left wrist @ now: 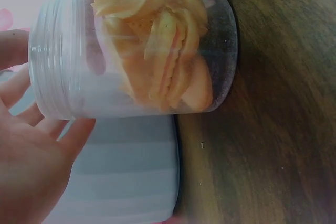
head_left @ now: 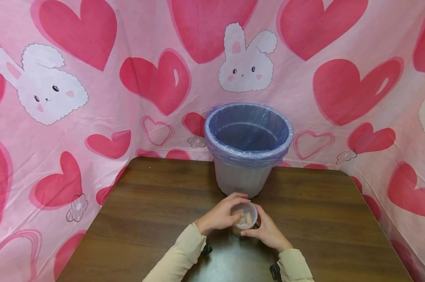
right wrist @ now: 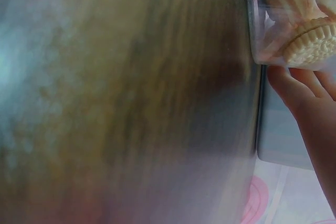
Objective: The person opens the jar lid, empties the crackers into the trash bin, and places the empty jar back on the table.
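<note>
A clear plastic jar [left wrist: 63, 77] stands on the wooden table, its round mouth open and facing up. Inside lie several cream-coloured biscuits [left wrist: 163, 51]; one in the right wrist view is a round sandwich biscuit [right wrist: 312, 43] with a ridged edge. My left hand [head_left: 221, 213] holds the jar at its rim, fingers on the far side and thumb over the mouth. From the right, my right hand [head_left: 267, 231] grips the jar's side between thumb and fingers. The right thumb shows at the near side of the jar in the head view.
Just behind the jar stands a pale bin [head_left: 238, 178] lined with a blue plastic bag [head_left: 249, 156]. The brown table [head_left: 156, 196] extends to both sides. Pink cloth [head_left: 145, 31] with hearts and rabbits hangs around the back and sides. Tiny crumbs [left wrist: 202, 145] lie near the jar.
</note>
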`<state>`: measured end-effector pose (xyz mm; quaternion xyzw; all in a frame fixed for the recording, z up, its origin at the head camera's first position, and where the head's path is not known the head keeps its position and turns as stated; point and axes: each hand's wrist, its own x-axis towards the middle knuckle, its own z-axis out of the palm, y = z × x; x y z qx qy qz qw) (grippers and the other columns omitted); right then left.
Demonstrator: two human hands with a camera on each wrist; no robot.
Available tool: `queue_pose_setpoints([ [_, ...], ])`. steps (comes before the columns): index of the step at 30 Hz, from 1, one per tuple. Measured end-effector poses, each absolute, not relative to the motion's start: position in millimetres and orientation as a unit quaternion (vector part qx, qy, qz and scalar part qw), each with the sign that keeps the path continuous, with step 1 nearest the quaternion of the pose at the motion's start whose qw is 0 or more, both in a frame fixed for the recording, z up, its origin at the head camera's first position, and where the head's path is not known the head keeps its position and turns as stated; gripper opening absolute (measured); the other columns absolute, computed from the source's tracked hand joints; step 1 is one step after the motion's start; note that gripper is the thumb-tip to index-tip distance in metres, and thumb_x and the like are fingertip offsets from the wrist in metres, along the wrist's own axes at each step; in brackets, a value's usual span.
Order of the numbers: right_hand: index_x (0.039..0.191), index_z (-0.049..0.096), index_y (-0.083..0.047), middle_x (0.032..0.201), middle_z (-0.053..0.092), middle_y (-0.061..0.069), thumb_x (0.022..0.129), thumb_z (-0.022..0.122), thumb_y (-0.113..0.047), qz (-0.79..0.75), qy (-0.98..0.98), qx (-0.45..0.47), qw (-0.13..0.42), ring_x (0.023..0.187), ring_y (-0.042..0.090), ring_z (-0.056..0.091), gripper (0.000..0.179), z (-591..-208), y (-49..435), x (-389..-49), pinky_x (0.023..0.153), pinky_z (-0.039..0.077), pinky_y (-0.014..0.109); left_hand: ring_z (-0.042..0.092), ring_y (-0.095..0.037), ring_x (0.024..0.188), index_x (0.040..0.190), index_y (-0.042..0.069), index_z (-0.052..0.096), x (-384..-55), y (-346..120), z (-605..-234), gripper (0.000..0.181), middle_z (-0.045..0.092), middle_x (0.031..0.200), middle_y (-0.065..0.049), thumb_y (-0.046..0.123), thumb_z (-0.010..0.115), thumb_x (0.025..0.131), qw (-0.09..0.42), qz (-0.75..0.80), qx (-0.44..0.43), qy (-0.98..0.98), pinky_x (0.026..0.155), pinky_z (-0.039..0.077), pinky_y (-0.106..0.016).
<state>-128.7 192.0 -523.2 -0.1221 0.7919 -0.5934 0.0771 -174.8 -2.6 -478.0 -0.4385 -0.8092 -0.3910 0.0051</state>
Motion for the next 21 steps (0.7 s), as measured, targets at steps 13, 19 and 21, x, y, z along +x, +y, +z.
queue_pose_setpoints([
  [13, 0.131, 0.033, -0.028, 0.130, 0.042, -0.002, 0.061, 0.081, -0.018, -0.595, 0.792, -0.113, 0.081, 0.120, 0.019, 0.043, 0.086, -523.5, 191.3, -128.9, 0.094, 0.039, 0.024, 0.046, -0.012, 0.117, 0.119, 0.013, 0.055, -174.2, -1.8, -478.1, 0.035, 0.047, 0.128, -0.002, 0.011, 0.058, 0.083, -0.004, -0.388, -0.443, -0.808, 0.095, 0.039, -0.024],
  [19, 0.131, 0.033, -0.028, 0.130, 0.042, -0.001, 0.061, 0.081, -0.020, -0.589, 0.796, -0.119, 0.075, 0.120, 0.021, 0.042, 0.085, -525.4, 192.2, -129.7, 0.094, 0.038, 0.021, 0.046, -0.011, 0.116, 0.119, 0.014, 0.055, -174.3, -2.0, -478.3, 0.036, 0.048, 0.127, -0.002, 0.014, 0.059, 0.083, -0.001, -0.387, -0.436, -0.812, 0.094, 0.040, -0.024],
  [21, 0.132, 0.033, -0.027, 0.131, 0.042, -0.001, 0.061, 0.081, -0.020, -0.590, 0.795, -0.122, 0.072, 0.121, 0.021, 0.042, 0.086, -525.1, 192.2, -129.7, 0.094, 0.038, 0.019, 0.047, -0.011, 0.115, 0.120, 0.014, 0.054, -173.9, -2.0, -478.0, 0.037, 0.048, 0.126, -0.002, 0.015, 0.060, 0.083, -0.001, -0.387, -0.432, -0.815, 0.094, 0.040, -0.024],
])
